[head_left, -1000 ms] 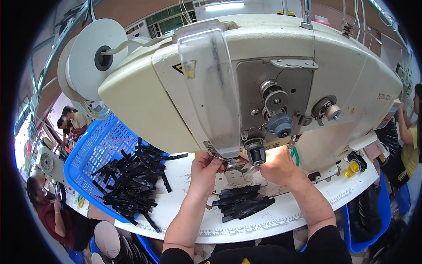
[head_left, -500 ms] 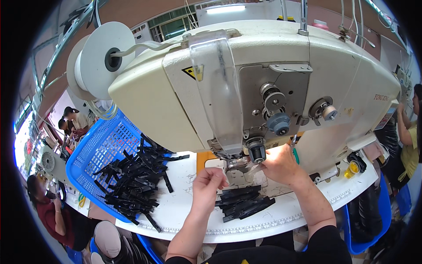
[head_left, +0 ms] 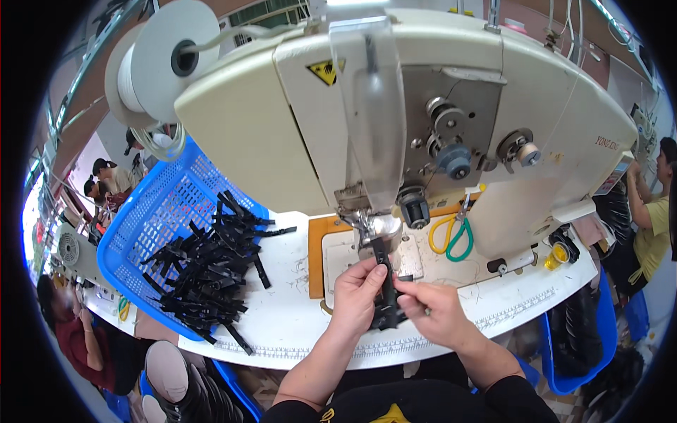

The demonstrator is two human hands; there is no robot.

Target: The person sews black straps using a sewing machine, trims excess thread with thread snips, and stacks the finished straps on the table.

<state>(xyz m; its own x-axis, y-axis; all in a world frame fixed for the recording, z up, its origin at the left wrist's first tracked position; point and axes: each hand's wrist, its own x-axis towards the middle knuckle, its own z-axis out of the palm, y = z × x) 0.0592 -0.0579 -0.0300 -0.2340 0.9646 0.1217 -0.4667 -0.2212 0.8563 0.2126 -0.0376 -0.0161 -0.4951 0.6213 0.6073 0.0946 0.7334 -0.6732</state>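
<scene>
Broadly, a cream sewing machine (head_left: 233, 120) fills the upper middle, standing over a white table (head_left: 285, 278) with a ruler scale along its near edge. A blue perforated basket (head_left: 123, 243) sits tilted at the table's left, and a heap of black strips (head_left: 204, 278) lies in it, some ends jutting past its rim. Above the basket, a white spool (head_left: 151, 70) is mounted at the machine's left end. Below the needle area, the left hand (head_left: 358, 290) has its thumb and fingers pinched together on a black strip (head_left: 385, 271), whose far end reaches the metal presser foot (head_left: 381, 227); whether it lies under the foot cannot be told. The right hand (head_left: 438, 310) is curled narrow, fingertips at the strip's right edge; whether they grip it is unclear, and a small pale thing shows by the fingers, too small to identify. Scissors (head_left: 462, 217) with yellow and green handles rest right of the foot, well apart from both hands.
</scene>
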